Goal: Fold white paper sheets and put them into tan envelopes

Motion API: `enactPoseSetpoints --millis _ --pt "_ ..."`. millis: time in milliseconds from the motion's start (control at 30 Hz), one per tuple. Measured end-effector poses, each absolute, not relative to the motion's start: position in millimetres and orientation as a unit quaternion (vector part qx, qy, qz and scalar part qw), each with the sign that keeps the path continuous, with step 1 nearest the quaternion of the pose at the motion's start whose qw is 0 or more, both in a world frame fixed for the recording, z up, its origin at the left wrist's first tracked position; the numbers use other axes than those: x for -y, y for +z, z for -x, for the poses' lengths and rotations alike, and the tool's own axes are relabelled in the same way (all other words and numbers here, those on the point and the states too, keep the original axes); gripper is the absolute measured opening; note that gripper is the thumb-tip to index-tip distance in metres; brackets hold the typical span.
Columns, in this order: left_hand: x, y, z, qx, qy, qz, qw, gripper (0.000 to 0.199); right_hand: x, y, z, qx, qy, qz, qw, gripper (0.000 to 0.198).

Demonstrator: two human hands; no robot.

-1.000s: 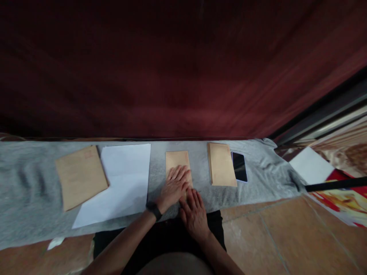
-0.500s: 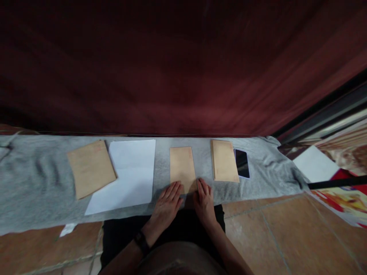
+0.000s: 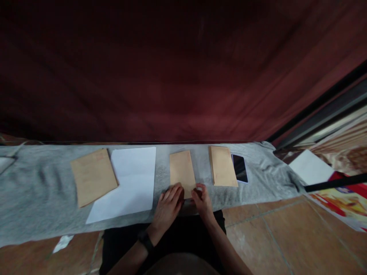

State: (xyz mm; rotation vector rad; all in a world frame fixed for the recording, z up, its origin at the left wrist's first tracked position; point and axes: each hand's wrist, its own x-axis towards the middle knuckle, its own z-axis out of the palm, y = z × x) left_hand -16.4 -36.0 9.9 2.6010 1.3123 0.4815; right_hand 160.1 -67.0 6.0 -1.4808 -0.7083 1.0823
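Note:
A brown paper envelope [image 3: 181, 168] with small red print at its upper right lies in front of me on a grey cloth [image 3: 258, 179]. My left hand [image 3: 168, 204] is at its lower left corner, fingers curled over the edge. At the lower right corner my right hand [image 3: 203, 200] pinches the paper between thumb and fingers. The envelope's near edge looks slightly raised. To the right sits a stack of brown envelopes [image 3: 224, 166]. On the left, more square-looking brown envelopes [image 3: 94, 177] overlap white paper sheets [image 3: 134, 179].
A phone [image 3: 240, 168] lies partly against the right envelope stack. A dark red panel [image 3: 183, 95] rises behind the cloth. Tiled floor [image 3: 258, 229] shows in front, with a white scrap [image 3: 63, 243] at left. A black bar [image 3: 335, 182] and printed packaging [image 3: 344, 204] are at far right.
My right hand has gone from lying along the envelope's edge to pinching its corner. My left fingers have curled more. The whole view has shifted slightly, with things appearing lower.

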Motion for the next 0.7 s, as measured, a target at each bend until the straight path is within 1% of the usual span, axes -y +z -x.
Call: enactPoseSetpoints --millis 67,133,367,500,700 --pt "35.0 8.6 16.3 -0.45 0.189 -0.867 0.102 0.047 65.4 5.9 -156.6 0.262 0.481 0.611 0.572 0.05" --pt "34.4 7.2 15.5 -0.453 0.206 -0.861 0.101 0.048 63.7 4.9 -155.2 0.243 0.494 0.596 0.584 0.051" --pt "39.0 9.3 10.5 -0.457 0.174 -0.87 0.059 0.042 57.2 4.7 -162.2 0.23 0.526 0.589 0.569 0.053" --pt "39.3 8.4 9.3 -0.463 0.171 -0.869 0.027 0.046 55.7 3.6 -162.4 0.241 0.531 0.584 0.565 0.051" --pt "38.6 1.7 8.9 -0.483 0.173 -0.858 0.01 0.051 55.4 -1.0 -160.5 0.225 0.533 0.579 0.574 0.046"
